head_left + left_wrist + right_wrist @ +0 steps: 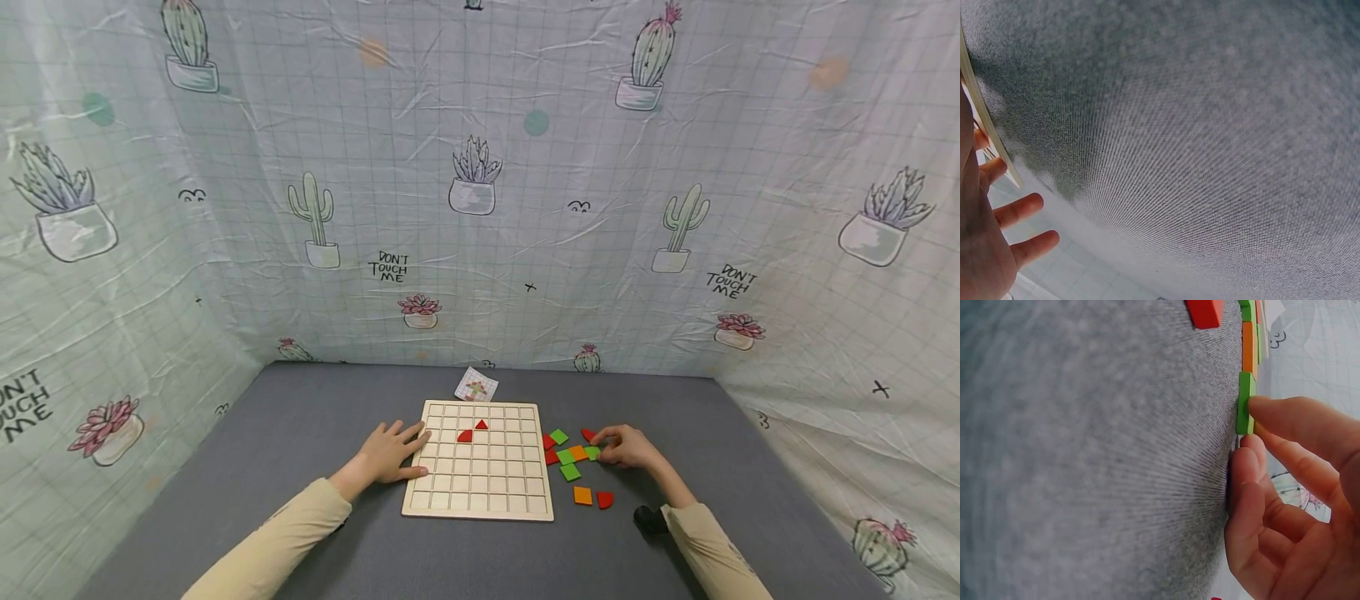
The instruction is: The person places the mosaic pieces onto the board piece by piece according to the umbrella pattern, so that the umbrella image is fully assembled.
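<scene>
A pale wooden grid board (480, 479) lies on the grey table. My left hand (390, 452) rests at its left edge, fingers spread and fingertips on the rim. On the board lie a red triangle (482, 425) and a red quarter-round piece (465, 436). To the right, my right hand (628, 447) is among loose tiles, its index fingertip at a red piece (588, 434). In the right wrist view the thumb touches a green tile (1245, 409), and the index finger passes behind it; whether it pinches a piece I cannot tell.
Beside the board lie several green tiles (570, 472), red pieces (548, 442) and an orange tile (577, 452). Nearer me are another orange tile (582, 495) and a red quarter-round (605, 500). A patterned card (476, 385) stands behind the board, before a cactus-print curtain (480, 283).
</scene>
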A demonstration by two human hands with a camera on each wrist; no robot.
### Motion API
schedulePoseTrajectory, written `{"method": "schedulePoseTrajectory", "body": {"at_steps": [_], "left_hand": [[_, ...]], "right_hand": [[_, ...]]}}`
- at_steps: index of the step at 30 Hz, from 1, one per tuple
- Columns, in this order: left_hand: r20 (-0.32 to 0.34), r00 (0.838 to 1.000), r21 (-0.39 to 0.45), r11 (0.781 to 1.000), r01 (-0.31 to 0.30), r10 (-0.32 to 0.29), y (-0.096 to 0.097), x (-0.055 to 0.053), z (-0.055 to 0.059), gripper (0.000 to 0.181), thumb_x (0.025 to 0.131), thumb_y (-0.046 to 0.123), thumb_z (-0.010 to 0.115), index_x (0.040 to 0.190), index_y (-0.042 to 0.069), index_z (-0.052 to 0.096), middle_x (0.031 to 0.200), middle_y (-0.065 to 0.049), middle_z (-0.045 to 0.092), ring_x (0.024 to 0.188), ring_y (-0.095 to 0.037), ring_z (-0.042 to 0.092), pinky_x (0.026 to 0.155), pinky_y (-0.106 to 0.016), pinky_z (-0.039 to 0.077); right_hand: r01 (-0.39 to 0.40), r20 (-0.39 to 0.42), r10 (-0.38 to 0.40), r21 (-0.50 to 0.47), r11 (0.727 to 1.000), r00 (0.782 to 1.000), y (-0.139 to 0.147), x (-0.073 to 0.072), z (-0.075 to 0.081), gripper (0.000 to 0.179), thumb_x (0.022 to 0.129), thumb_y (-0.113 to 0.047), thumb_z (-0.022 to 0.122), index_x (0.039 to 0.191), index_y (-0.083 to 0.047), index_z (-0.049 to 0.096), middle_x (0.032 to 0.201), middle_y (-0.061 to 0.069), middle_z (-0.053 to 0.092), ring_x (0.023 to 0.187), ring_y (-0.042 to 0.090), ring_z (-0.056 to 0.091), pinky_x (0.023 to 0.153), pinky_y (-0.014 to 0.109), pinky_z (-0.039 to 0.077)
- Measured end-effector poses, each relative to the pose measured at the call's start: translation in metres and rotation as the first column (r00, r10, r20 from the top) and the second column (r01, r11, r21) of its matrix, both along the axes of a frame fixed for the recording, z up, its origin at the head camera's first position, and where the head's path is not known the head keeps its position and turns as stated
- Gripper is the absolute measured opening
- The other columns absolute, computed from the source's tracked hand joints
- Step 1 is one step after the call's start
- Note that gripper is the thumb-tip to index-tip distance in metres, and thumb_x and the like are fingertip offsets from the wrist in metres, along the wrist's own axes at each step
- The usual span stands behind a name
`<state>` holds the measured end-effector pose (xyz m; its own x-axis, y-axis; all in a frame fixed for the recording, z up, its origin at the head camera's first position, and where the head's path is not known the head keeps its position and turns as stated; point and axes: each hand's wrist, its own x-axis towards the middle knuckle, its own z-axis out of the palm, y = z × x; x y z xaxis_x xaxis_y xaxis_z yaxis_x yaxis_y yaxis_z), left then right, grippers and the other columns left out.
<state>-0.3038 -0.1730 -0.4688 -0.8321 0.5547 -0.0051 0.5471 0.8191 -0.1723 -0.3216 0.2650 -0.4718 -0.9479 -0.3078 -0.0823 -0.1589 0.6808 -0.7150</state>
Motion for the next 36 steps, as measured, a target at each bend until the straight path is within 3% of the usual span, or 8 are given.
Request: {"method": "schedulePoseTrajectory", "body": {"at_steps": [11, 22, 26, 27, 31, 33, 36], "left_hand": [[0.006, 1.0, 0.011, 1.0, -0.001, 0.001, 0.0, 0.003, 0.0, 0.064, 0.085, 0.054, 0.045, 0.136, 0.015, 0.039, 0.139, -0.008, 0.04, 0.123, -0.037, 0.04, 0.093, -0.053, 0.035], [0.012, 1.0, 0.003, 1.0, -0.003, 0.003, 0.002, 0.003, 0.0, 0.064, 0.086, 0.054, 0.044, 0.137, 0.015, 0.038, 0.141, -0.007, 0.038, 0.123, -0.037, 0.039, 0.094, -0.053, 0.035], [0.016, 1.0, 0.009, 1.0, 0.0, 0.0, 0.002, 0.003, 0.0, 0.064, 0.086, 0.054, 0.044, 0.137, 0.015, 0.038, 0.141, -0.008, 0.037, 0.123, -0.037, 0.039, 0.094, -0.053, 0.035], [0.017, 1.0, 0.013, 1.0, 0.002, -0.002, 0.001, 0.003, 0.0, 0.064, 0.086, 0.053, 0.045, 0.136, 0.014, 0.039, 0.14, -0.008, 0.038, 0.123, -0.037, 0.039, 0.094, -0.054, 0.035], [0.022, 1.0, 0.021, 1.0, 0.002, -0.003, 0.001, 0.002, 0.0, 0.064, 0.086, 0.053, 0.046, 0.136, 0.014, 0.039, 0.141, -0.008, 0.038, 0.123, -0.037, 0.039, 0.094, -0.054, 0.034], [0.024, 1.0, 0.019, 1.0, -0.002, 0.001, 0.001, 0.002, 0.0, 0.064, 0.086, 0.053, 0.045, 0.137, 0.015, 0.038, 0.141, -0.008, 0.037, 0.124, -0.037, 0.039, 0.094, -0.054, 0.034], [0.024, 1.0, 0.015, 1.0, -0.008, 0.008, 0.0, 0.001, -0.001, 0.065, 0.086, 0.054, 0.043, 0.137, 0.015, 0.038, 0.142, -0.007, 0.037, 0.124, -0.037, 0.038, 0.095, -0.054, 0.034]], "right_hand": [[-0.086, 0.008, 0.086, -0.006, 0.996, 0.996, 0.007, 0.004, 0.001, 0.028, 0.077, -0.01, 0.068, 0.1, 0.004, 0.061, 0.069, 0.008, 0.065, 0.056, 0.011, 0.054, 0.05, 0.026, 0.044], [-0.063, 0.02, 0.063, 0.004, 0.998, 0.998, 0.009, 0.006, 0.002, 0.029, 0.074, -0.008, 0.07, 0.099, 0.004, 0.061, 0.07, 0.009, 0.064, 0.052, 0.007, 0.049, 0.05, 0.025, 0.044], [-0.064, 0.012, 0.064, 0.012, 0.998, 0.998, 0.015, -0.003, -0.007, 0.029, 0.072, -0.014, 0.072, 0.095, 0.001, 0.063, 0.069, 0.007, 0.064, 0.052, 0.01, 0.051, 0.05, 0.027, 0.045], [-0.096, -0.01, 0.096, 0.003, 0.995, 0.995, 0.021, -0.011, -0.017, 0.028, 0.073, -0.017, 0.072, 0.094, -0.002, 0.063, 0.068, 0.005, 0.064, 0.051, 0.01, 0.051, 0.048, 0.027, 0.043], [-0.178, -0.045, 0.177, -0.028, 0.984, 0.983, 0.033, -0.026, -0.032, 0.026, 0.074, -0.029, 0.072, 0.092, -0.012, 0.065, 0.067, 0.0, 0.064, 0.051, 0.011, 0.051, 0.045, 0.026, 0.041], [-0.193, -0.043, 0.191, -0.03, 0.981, 0.981, 0.033, -0.025, -0.029, 0.026, 0.075, -0.03, 0.072, 0.092, -0.012, 0.064, 0.069, 0.0, 0.065, 0.052, 0.01, 0.052, 0.046, 0.026, 0.041], [-0.154, -0.007, 0.154, -0.026, 0.988, 0.988, 0.023, -0.013, -0.011, 0.027, 0.075, -0.021, 0.071, 0.094, -0.004, 0.064, 0.071, 0.005, 0.067, 0.055, 0.011, 0.055, 0.049, 0.027, 0.045]]}}
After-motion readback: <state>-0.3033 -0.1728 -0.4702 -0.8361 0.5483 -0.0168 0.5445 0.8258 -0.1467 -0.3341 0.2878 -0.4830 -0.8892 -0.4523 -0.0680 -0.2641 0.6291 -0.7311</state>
